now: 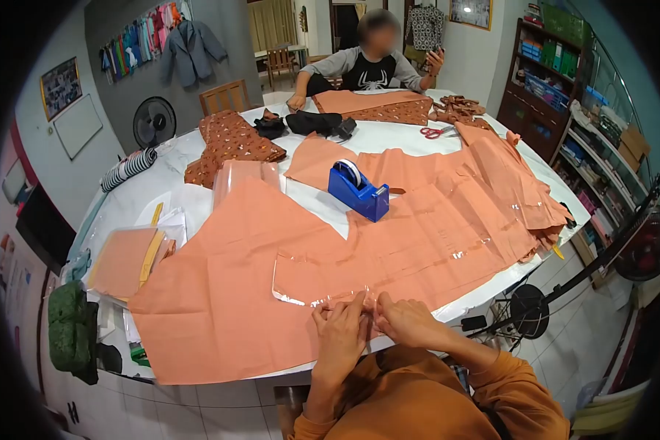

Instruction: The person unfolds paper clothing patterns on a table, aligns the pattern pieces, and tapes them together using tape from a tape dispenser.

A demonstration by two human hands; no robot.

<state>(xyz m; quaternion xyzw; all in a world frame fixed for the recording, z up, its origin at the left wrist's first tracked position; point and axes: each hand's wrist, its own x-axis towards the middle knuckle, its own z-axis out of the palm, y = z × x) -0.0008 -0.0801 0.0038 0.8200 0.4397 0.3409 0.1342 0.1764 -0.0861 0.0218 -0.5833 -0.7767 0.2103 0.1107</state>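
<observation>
A large sheet of orange paper (220, 293) covers the near side of the table, with a cut pattern-shaped piece (418, 257) of the same colour lying over it. Shiny strips of clear tape (317, 302) run along that piece's edge. At this edge, close to my body, my left hand (339, 331) bends its fingers onto the paper. My right hand (407, 321) sits just beside it, fingers pinched at a glossy bit of tape; the fingertips partly hide it. A blue tape dispenser (359, 192) stands upright on the orange paper beyond my hands.
Across the table sits a person (374, 66) holding a phone (438, 51). Red-handled scissors (434, 132), patterned brown fabric (235, 143) and black items (315, 123) lie on the far half. Stacked paper with a yellow ruler (151, 257) is at left. A black stand (557, 293) is at right.
</observation>
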